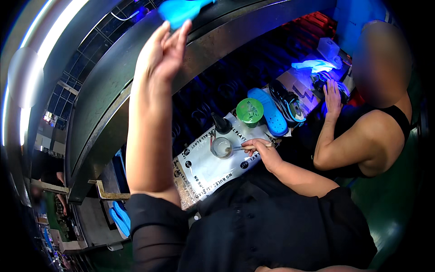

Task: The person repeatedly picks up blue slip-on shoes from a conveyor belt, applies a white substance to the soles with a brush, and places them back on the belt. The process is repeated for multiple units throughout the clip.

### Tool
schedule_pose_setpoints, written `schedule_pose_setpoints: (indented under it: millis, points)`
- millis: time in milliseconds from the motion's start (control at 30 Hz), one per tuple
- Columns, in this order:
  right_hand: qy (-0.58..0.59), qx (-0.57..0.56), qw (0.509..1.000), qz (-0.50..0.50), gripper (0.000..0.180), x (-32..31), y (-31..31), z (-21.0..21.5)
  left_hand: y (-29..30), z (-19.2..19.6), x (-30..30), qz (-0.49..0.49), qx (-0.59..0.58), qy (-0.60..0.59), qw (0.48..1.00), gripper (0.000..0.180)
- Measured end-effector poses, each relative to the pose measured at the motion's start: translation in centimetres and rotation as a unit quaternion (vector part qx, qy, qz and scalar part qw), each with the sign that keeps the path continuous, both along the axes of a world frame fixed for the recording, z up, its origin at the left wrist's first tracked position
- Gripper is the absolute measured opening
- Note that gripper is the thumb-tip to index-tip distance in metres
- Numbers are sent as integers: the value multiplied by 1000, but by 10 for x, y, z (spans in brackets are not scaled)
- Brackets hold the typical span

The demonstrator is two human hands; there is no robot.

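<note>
My left hand (pixel 164 51) is raised high, fingers pinched on the lower edge of a blue shoe sole (pixel 181 10) at the upper shelf. My right hand (pixel 262 149) rests low on the bench, holding a thin brush (pixel 240 147) whose tip dips into a small clear glue cup (pixel 221 147). The cup stands on a white printed sheet (pixel 206 170) covering the bench.
A green-lidded can (pixel 249 110) and a small black bottle (pixel 222 123) stand behind the cup. A blue sole (pixel 268 112) and a dark sneaker (pixel 287 102) lie further right. A co-worker's hand (pixel 332 97) presses on another shoe under blue light. More blue soles (pixel 120 218) lie low left.
</note>
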State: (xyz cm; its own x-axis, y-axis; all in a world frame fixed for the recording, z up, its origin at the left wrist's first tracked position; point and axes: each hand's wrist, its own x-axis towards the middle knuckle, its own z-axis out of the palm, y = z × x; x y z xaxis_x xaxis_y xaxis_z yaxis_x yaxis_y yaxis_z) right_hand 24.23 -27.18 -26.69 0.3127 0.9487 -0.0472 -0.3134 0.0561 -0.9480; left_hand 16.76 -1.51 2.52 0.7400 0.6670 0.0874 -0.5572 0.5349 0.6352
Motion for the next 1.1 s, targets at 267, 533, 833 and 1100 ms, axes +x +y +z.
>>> schedule_pose_setpoints:
  millis: [267,533,833,1100]
  points:
    - [120,-80,989,-22,19,24,0,-30,-73,-47,1,95,138,90,982,45]
    - [176,-87,974,116,30,14,49,-74,-103,-211,-185,144,5,308,940,41]
    - [110,-92,988,62,27,-5,62,-92,-165,-272,-238,159,-158,401,888,24]
    - [89,-123,987,44,54,-2,40,-82,-130,-179,-188,128,235,423,866,33]
